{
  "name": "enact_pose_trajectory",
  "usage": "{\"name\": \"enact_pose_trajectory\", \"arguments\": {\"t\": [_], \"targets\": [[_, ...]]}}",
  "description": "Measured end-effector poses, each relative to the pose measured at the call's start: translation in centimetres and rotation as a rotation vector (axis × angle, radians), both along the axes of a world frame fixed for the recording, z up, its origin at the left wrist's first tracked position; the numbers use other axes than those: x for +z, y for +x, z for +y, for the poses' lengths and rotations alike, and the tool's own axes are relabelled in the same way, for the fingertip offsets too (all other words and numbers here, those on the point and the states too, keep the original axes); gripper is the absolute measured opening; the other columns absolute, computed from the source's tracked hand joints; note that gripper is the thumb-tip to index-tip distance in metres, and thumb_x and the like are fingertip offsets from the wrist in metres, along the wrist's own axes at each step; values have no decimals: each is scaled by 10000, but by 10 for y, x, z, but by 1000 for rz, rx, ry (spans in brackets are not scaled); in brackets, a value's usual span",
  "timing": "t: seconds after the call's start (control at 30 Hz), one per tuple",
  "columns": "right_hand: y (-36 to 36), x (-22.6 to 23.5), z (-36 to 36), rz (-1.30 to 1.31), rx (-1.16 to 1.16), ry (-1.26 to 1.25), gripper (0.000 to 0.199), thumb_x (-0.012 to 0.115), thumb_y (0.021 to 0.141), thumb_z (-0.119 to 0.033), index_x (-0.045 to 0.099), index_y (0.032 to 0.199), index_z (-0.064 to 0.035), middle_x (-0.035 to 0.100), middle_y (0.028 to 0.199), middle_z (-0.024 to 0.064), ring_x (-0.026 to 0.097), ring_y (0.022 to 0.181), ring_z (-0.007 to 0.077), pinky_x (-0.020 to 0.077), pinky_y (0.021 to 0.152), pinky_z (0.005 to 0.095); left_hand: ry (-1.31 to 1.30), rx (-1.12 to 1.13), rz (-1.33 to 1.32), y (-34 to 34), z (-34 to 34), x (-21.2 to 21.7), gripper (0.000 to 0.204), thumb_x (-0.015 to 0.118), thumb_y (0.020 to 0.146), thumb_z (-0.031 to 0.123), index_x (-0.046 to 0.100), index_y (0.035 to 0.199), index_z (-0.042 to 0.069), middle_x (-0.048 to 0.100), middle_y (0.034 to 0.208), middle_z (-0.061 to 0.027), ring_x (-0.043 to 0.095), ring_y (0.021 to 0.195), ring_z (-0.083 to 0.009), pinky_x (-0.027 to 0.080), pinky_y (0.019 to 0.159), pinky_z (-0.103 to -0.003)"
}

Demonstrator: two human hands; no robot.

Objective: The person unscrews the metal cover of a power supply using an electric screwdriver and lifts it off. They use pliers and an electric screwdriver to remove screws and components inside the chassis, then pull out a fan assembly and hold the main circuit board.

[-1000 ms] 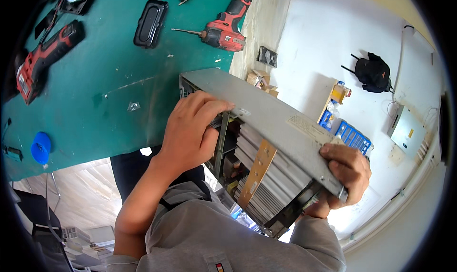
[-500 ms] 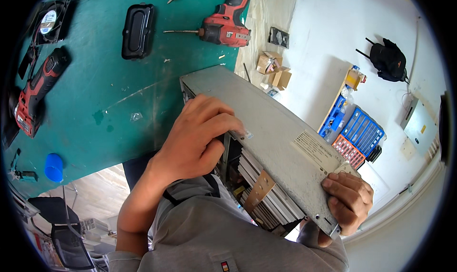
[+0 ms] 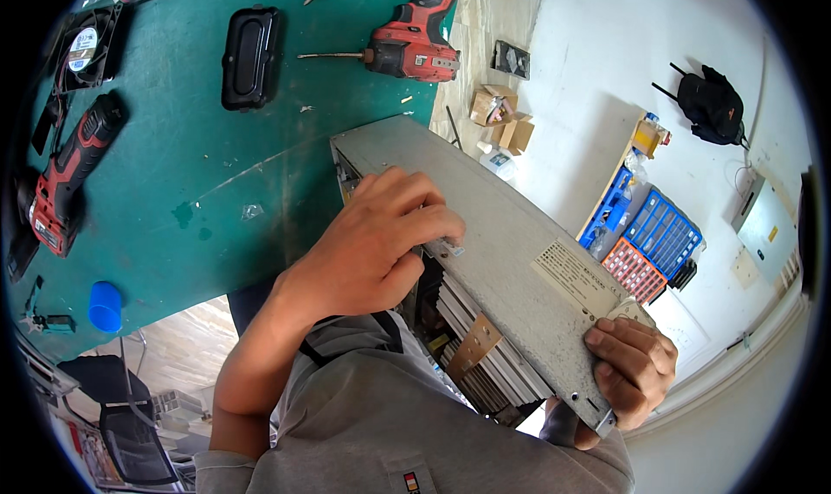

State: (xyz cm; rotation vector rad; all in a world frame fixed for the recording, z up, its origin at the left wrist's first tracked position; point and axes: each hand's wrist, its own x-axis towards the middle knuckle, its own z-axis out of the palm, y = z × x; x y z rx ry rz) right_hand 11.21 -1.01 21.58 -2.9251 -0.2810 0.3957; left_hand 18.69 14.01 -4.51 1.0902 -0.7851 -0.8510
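A long grey metal case (image 3: 511, 234) lies slanted, its far end on the green table and its near end beside my body. My right hand (image 3: 632, 364) grips the near right end, fingers over the top, part of the hand hidden underneath. Over the case's left edge is my left hand (image 3: 381, 243), its fingers bent and the thumb apart from the index finger. The index fingertip is at a small pale sticker (image 3: 454, 252) on the top face. Farther right along this face is a cream printed label (image 3: 571, 278).
On the green table (image 3: 260, 157) are a red-black power driver (image 3: 415, 54), a second power tool (image 3: 78, 170), a black tray (image 3: 251, 57), a fan (image 3: 86, 48) and a blue cup (image 3: 105, 306). Below the case stand stacked pale panels (image 3: 498, 364). Cardboard boxes (image 3: 502, 113) sit by the wall.
My left hand has shifted slightly right along the case, its index fingertip now nearer the small sticker. My right hand keeps its grip on the case's end.
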Motion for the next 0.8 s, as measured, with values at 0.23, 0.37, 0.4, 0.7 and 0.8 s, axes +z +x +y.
{"name": "enact_pose_trajectory", "arguments": {"t": [0.23,0.37,0.4,0.7,0.8], "targets": [[2,1,-4,14,33,14,651,380,910,-693,469,754,-67,679,788,144,661,692,234,556,583,302,4,5,18,2,-1,4,364,474,603,-13,595,930,93,509,928,-102,462,882,-303,366,820,-388],[-1,-1,-6,-21,53,29,646,387,913,-685,475,762,-63,679,783,149,659,682,236,555,569,300,18,-22,-18,1,-3,8,334,472,598,-26,567,898,84,502,906,-105,454,876,-310,362,812,-390],[-1,-1,-6,-20,50,27,644,390,914,-682,476,763,-63,679,783,150,659,680,236,557,567,301,27,-42,-27,3,-3,9,328,478,612,-28,559,909,84,489,911,-104,448,886,-316,361,811,-403],[1,-4,-4,-60,33,19,637,402,919,-668,488,768,-55,675,775,153,662,658,230,569,551,307,77,-35,-21,3,-2,8,299,440,592,-73,508,857,46,494,904,-118,449,899,-323,363,833,-389],[-2,-4,-3,-85,25,17,631,412,922,-657,490,761,-52,673,770,152,666,656,232,563,542,302,83,-54,63,7,14,5,313,434,584,-82,506,866,33,511,946,-121,462,922,-321,374,864,-364]]}}
